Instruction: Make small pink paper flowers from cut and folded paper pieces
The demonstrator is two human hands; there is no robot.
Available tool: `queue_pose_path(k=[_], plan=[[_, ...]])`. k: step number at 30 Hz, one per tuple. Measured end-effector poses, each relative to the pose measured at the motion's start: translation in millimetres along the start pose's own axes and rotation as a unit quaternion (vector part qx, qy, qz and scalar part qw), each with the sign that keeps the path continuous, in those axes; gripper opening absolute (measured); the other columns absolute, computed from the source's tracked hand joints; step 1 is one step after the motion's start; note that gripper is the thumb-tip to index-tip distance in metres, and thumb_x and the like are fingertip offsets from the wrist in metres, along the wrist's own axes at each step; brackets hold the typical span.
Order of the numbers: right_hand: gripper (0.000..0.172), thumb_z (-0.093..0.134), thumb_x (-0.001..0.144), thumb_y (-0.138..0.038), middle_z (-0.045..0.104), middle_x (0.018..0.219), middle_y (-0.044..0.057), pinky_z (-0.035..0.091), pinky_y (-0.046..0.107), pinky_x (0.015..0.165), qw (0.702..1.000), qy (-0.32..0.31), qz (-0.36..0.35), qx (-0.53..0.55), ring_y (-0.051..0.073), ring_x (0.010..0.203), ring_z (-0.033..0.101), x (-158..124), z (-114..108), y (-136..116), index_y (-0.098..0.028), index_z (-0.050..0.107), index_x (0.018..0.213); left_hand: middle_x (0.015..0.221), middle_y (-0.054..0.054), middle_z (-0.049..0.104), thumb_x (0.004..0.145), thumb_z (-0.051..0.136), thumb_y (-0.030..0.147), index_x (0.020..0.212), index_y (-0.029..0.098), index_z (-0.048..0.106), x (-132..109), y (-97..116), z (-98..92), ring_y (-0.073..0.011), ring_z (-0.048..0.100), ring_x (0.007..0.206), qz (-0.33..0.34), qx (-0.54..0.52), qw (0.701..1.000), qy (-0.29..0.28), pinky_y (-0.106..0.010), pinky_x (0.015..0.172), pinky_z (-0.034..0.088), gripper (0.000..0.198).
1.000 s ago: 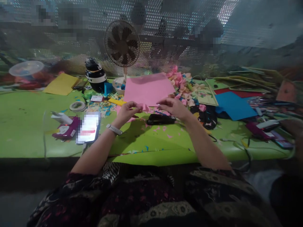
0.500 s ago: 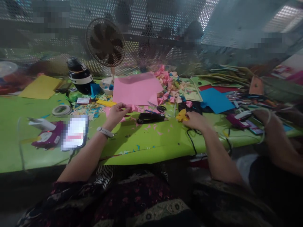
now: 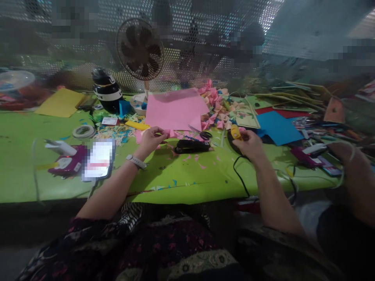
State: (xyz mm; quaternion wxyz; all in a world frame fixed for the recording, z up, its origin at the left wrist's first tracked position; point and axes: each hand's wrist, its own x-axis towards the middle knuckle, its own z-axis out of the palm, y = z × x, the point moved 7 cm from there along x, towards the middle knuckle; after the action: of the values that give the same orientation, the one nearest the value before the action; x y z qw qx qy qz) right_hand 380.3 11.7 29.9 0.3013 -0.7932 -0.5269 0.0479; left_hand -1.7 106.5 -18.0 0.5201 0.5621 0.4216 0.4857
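My left hand (image 3: pixel 152 139) pinches a small piece of pink paper (image 3: pixel 170 134) between thumb and fingertips, in front of the large pink sheet (image 3: pixel 177 109). To the right, my right hand (image 3: pixel 250 145) grips a yellow-and-black tool that looks like a glue gun (image 3: pixel 236 132). It is tilted up and partly hidden by the fingers; a black cord (image 3: pixel 240 171) runs below it to the table edge. Between my hands lies a black stapler (image 3: pixel 191 146), with black-handled scissors (image 3: pixel 205 135) just behind it.
Folded pink paper pieces (image 3: pixel 215 99) are heaped behind. A lit phone (image 3: pixel 98 160), purple power socket (image 3: pixel 66 163) and tape roll (image 3: pixel 84 131) lie left. A fan (image 3: pixel 140 48) and black bottle (image 3: pixel 107 91) stand behind. Blue paper (image 3: pixel 278 127) and another person's arm (image 3: pixel 354 171) are right.
My right hand has raised the yellow tool off the table and tilted it up. My left hand keeps its pinch on the pink paper. The whole view has shifted slightly.
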Motion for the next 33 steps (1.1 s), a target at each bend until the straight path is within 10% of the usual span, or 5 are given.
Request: queue_pose_path(k=[8,17,33], plan=[[0.031,0.068,0.054,-0.038,0.062,0.073,0.0,0.049,0.032,0.062,0.926,-0.155,-0.018,0.345,0.018,0.067,0.058,2,39,-83,-0.023,0.06,0.08,0.069,0.0,0.069,0.066,0.086,0.033,0.076,0.016,0.064,3,-2,-4.8,-0.0106,0.068,0.062,0.011,-0.003,1.0,0.027,-0.024,0.062,0.062,0.03],[0.043,0.059,0.069,-0.051,0.072,0.085,0.008,0.056,0.036,0.061,0.827,-0.286,-0.031,0.483,0.027,0.085,0.07,-17,72,-146,-0.021,0.063,0.1,0.071,-0.002,0.07,0.067,0.085,0.04,0.074,0.017,0.058,-4,4,-2.6,-0.0132,0.07,0.065,-0.007,-0.003,1.0,0.014,-0.025,0.059,0.062,0.036],[0.033,0.071,0.082,-0.053,0.066,0.08,0.005,0.053,0.041,0.066,0.913,-0.256,-0.168,0.269,0.023,0.071,0.061,-67,88,-152,-0.024,0.072,0.098,0.087,-0.006,0.07,0.078,0.073,0.034,0.089,0.016,0.065,-18,26,4.2,-0.0173,0.07,0.082,0.148,0.122,0.98,0.041,-0.028,0.072,0.06,0.022]])
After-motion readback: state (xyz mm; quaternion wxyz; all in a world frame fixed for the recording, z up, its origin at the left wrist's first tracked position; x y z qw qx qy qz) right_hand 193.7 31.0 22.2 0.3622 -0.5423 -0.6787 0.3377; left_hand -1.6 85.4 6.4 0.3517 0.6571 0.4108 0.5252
